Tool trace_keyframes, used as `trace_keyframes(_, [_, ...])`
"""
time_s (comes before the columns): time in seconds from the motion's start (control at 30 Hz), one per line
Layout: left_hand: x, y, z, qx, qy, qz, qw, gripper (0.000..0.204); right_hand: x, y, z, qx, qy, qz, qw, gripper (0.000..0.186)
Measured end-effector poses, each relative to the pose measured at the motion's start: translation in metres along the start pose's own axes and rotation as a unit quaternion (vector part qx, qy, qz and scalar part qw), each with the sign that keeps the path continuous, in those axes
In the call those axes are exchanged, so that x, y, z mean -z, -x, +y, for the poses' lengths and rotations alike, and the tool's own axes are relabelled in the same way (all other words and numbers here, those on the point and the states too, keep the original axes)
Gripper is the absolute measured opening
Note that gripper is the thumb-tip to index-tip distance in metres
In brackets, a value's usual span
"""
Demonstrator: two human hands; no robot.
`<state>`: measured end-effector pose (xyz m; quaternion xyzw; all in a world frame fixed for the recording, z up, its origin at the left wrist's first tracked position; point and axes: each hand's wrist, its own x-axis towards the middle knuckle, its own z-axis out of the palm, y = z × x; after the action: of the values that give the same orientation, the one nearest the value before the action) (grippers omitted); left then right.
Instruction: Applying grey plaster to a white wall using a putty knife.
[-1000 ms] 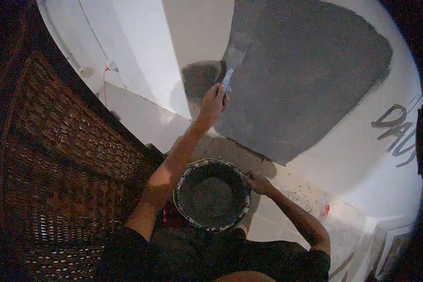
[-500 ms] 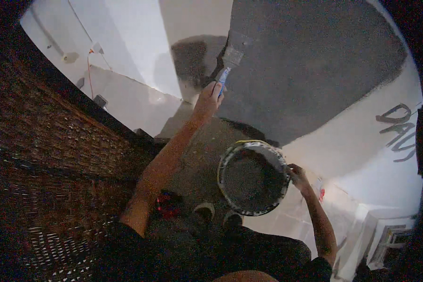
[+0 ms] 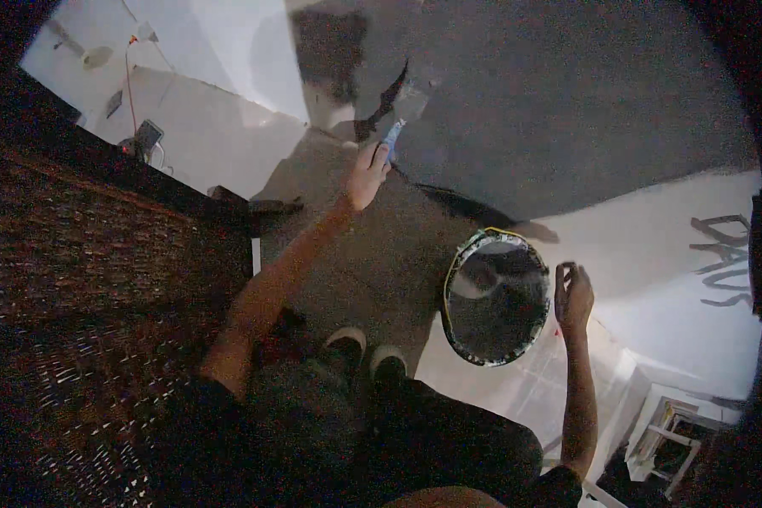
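My left hand (image 3: 368, 173) is closed round the blue handle of a paintbrush (image 3: 394, 135). The wide, pale grey head of the brush lies against the dark grey painted part of the wall (image 3: 584, 110), close to its ragged left edge. On my right a round bucket (image 3: 450, 317) stands or hangs with its mouth toward me, its rim smeared black and white with a yellow line along it. Dark grey paint (image 3: 499, 326) is inside. My right hand (image 3: 574, 296) is curled at the bucket's right side; shadow hides exactly where it grips.
A woven wicker surface (image 3: 102, 254) fills the left side. Bare pale wall (image 3: 652, 229) with painted strokes lies to the right. A white frame-like object (image 3: 665, 444) stands at lower right. An orange cord (image 3: 128, 85) hangs at upper left. My shoes (image 3: 388, 360) are on the floor below.
The bucket and my right hand have shifted right and slightly up in the picture. My left hand and the brush have moved slightly left. The whole view has turned a little.
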<state>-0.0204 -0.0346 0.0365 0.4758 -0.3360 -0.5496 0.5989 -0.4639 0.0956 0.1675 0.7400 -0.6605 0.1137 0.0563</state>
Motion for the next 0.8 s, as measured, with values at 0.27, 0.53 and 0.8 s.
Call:
trace_keyframes(0.27, [0.028, 0.002, -0.055, -0.062, -0.204, -0.072, 0.974, 0.032, 0.009, -0.055, -0.136, 0.141, -0.181, -0.076, 0.970, 0.017])
trace_keyframes(0.53, [0.115, -0.037, -0.170, -0.064, -0.314, -0.085, 0.943, 0.030, -0.095, -0.060, -0.318, -0.079, -0.488, -0.338, 0.801, 0.038])
trace_keyframes(0.8, [0.103, -0.002, -0.214, -0.109, -0.388, -0.052, 0.914, 0.052, -0.232, -0.089, -0.343, -0.545, -0.516, -0.247, 0.614, 0.042])
